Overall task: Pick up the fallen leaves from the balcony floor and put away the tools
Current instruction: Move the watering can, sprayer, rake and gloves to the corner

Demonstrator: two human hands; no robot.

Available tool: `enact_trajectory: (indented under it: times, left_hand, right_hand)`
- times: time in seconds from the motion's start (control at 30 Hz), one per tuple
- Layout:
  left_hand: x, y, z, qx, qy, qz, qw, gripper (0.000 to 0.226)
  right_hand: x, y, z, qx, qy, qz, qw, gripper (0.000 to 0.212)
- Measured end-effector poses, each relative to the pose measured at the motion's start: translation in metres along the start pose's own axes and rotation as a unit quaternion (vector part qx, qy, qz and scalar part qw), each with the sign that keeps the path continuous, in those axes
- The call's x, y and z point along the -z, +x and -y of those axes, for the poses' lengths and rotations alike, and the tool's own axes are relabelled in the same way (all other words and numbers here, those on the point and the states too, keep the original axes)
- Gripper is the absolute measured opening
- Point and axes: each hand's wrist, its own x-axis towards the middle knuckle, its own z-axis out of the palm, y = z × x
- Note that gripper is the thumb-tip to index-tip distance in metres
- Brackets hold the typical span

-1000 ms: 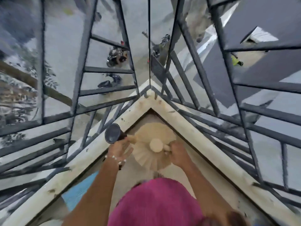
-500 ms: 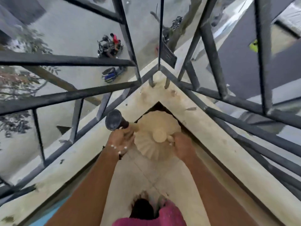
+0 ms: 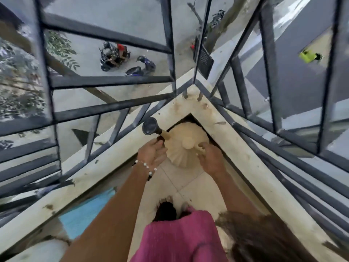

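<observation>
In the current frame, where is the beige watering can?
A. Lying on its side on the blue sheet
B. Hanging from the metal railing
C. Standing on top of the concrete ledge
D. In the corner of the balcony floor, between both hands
D: the watering can sits down in the corner of the tiled floor below the ledge, with the left hand at its spout side and the right hand at its handle side.

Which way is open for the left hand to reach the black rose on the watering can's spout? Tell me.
Probably yes: the left hand rests by the spout's base, and the black rose juts out just beyond it over the ledge, nothing between.
</observation>
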Motion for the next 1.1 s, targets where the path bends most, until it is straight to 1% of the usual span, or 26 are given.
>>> enact_trajectory:
  times: [0.07,0.1,0.13,0.23,0.27,0.3,0.33,0.37,0.43,0.53,0.63,0.7,0.8,0.9,0.97,1.03,1.1]
  left_hand:
    - [0.002,-0.048,-0.013,0.006,0.035,-0.008,0.999,0.02]
    - [0.005,-0.074,-0.02,0.014,0.043,-0.003,0.999,0.015]
    - [0.007,-0.1,-0.029,0.026,0.046,0.01,0.999,0.016]
    - [0.023,-0.178,-0.051,0.033,0.051,0.044,0.997,0.046]
    - [0.031,-0.204,-0.056,0.028,0.048,0.044,0.997,0.045]
    - [0.039,-0.23,-0.06,0.012,0.049,0.034,0.998,0.036]
    - [0.048,-0.253,-0.065,-0.013,0.067,0.024,0.997,0.025]
    - [0.056,-0.275,-0.067,-0.05,0.098,0.007,0.994,0.019]
    - [0.073,-0.306,-0.064,-0.119,0.15,-0.047,0.98,0.019]
    - [0.115,-0.359,-0.055,-0.166,0.132,-0.107,0.971,0.014]
    - [0.169,-0.395,-0.033,-0.196,0.081,-0.176,0.961,0.024]
    - [0.207,-0.411,-0.013,-0.228,0.022,-0.228,0.946,0.019]
    - [0.265,-0.434,0.019,-0.263,-0.028,-0.317,0.911,0.015]
    - [0.317,-0.484,0.051,-0.257,-0.051,-0.388,0.884,0.023]
    - [0.354,-0.515,0.083,-0.248,-0.086,-0.431,0.863,0.026]
    - [0.395,-0.538,0.127,-0.222,-0.122,-0.462,0.85,0.026]
    - [0.435,-0.558,0.18,-0.198,-0.161,-0.491,0.833,0.032]
  right_hand:
    - [0.028,-0.027,0.027,0.007,0.028,-0.016,0.999,0.031]
    - [0.044,-0.042,0.042,0.014,0.038,-0.019,0.999,0.029]
    - [0.061,-0.058,0.058,0.025,0.043,-0.016,0.999,0.027]
    - [0.111,-0.107,0.105,0.056,0.046,0.003,0.997,0.027]
    - [0.125,-0.124,0.12,0.062,0.047,0.012,0.997,0.027]
    - [0.14,-0.141,0.137,0.07,0.047,0.019,0.996,0.027]
    - [0.153,-0.157,0.154,0.081,0.044,0.023,0.995,0.027]
    - [0.165,-0.173,0.17,0.094,0.046,0.027,0.994,0.027]
    - [0.182,-0.203,0.199,0.119,0.06,0.027,0.991,0.026]
    - [0.192,-0.25,0.24,0.153,0.068,0.045,0.985,0.025]
    - [0.181,-0.288,0.282,0.2,0.047,0.077,0.976,0.026]
    - [0.164,-0.312,0.31,0.241,0.033,0.092,0.966,0.026]
    - [0.13,-0.355,0.353,0.309,-0.005,0.118,0.944,0.024]
    - [0.082,-0.401,0.388,0.356,-0.015,0.159,0.921,0.02]
    - [0.044,-0.435,0.407,0.396,-0.039,0.179,0.9,0.02]
    - [0.004,-0.479,0.423,0.415,-0.062,0.21,0.883,0.019]
    - [-0.039,-0.527,0.43,0.434,-0.085,0.255,0.86,0.021]
